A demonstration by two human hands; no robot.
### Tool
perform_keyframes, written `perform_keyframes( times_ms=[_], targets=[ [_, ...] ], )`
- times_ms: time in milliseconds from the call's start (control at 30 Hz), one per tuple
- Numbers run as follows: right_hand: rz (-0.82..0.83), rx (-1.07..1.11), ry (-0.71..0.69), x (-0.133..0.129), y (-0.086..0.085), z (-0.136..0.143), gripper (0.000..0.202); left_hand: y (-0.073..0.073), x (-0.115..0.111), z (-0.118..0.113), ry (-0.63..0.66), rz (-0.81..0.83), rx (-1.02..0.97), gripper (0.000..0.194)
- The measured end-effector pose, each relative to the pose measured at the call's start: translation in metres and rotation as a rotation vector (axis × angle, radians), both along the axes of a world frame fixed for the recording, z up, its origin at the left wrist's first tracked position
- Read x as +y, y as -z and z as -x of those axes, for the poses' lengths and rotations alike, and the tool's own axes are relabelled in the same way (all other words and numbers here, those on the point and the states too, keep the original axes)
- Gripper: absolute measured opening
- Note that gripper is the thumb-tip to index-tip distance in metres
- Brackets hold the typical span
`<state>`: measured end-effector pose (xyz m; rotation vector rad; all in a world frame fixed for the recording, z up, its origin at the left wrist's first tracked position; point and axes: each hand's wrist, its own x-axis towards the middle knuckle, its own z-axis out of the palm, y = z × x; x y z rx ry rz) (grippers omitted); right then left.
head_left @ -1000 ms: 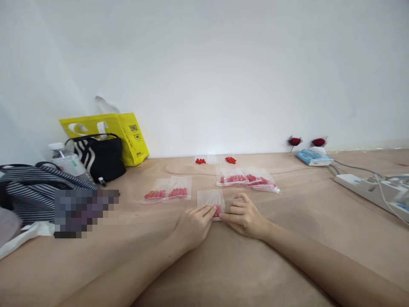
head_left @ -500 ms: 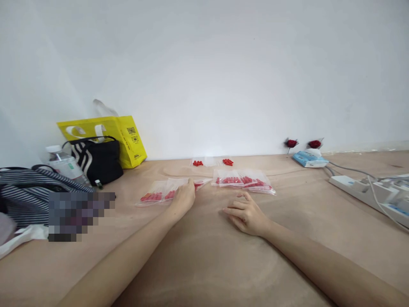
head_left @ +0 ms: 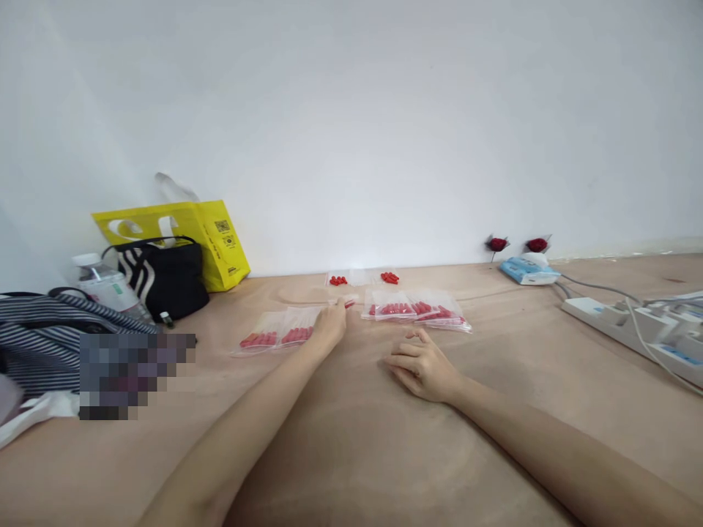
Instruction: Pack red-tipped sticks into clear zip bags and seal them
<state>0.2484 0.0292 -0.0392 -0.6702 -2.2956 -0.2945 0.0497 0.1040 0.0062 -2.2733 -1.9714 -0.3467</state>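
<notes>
My left hand is closed on a small clear bag of red capsules, which sticks out past its fingertips. To its left, clear bags with red capsules overlap on the table. On the right, a spread stack of similar bags lies flat. My right hand rests on the table in front of that stack, fingers loosely curled and apart, with nothing in it. Farther back are two small heaps of red capsules, a left heap and a right heap, on clear plastic.
A yellow bag, a black pouch, a bottle and striped cloth crowd the left. On the right are a blue tissue pack, two dark red roses and a white power strip with cables.
My left hand has moved to the right with the small bag, away from the left bags, showing more of them. My right hand has barely moved. The view has shifted slightly.
</notes>
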Motion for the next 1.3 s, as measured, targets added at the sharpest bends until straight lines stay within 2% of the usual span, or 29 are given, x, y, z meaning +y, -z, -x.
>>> perform_keyframes(
  times_ms=[167, 333, 600, 733, 800, 900, 1000, 1100, 1200, 1300],
  targets=[
    [0.022, -0.003, -0.018, 0.001, 0.001, 0.000, 0.019, 0.020, 0.014, -0.013, 0.121, -0.011, -0.089, 0.019],
    [0.041, 0.014, -0.041, 0.001, 0.002, 0.000, 0.019, 0.030, 0.018, -0.008, 0.238, -0.030, -0.172, 0.026],
    [0.051, 0.022, -0.049, 0.000, 0.001, 0.001, 0.019, 0.037, -0.005, -0.006, 0.312, -0.063, -0.214, 0.024],
    [0.056, 0.022, -0.044, 0.000, 0.001, -0.002, 0.019, 0.035, -0.020, -0.003, 0.345, -0.137, -0.203, 0.041],
    [0.062, 0.022, -0.035, 0.000, 0.000, -0.004, 0.019, 0.032, -0.029, 0.009, 0.390, -0.211, -0.174, 0.042],
    [0.077, 0.017, -0.019, 0.000, 0.000, -0.006, 0.019, 0.031, -0.043, 0.041, 0.435, -0.322, -0.115, 0.034],
    [0.098, 0.011, -0.018, 0.000, -0.001, -0.007, 0.019, 0.031, -0.051, 0.080, 0.381, -0.371, -0.047, 0.034],
    [0.112, 0.007, -0.024, 0.000, 0.000, -0.006, 0.019, 0.033, -0.050, 0.107, 0.286, -0.367, -0.005, 0.039],
    [0.122, -0.005, -0.017, 0.000, 0.000, -0.006, 0.019, 0.034, -0.043, 0.115, 0.265, -0.311, -0.034, 0.030],
    [0.116, -0.019, -0.008, 0.000, 0.000, -0.007, 0.019, 0.032, -0.041, 0.111, 0.340, -0.326, -0.097, 0.026]
  ],
)
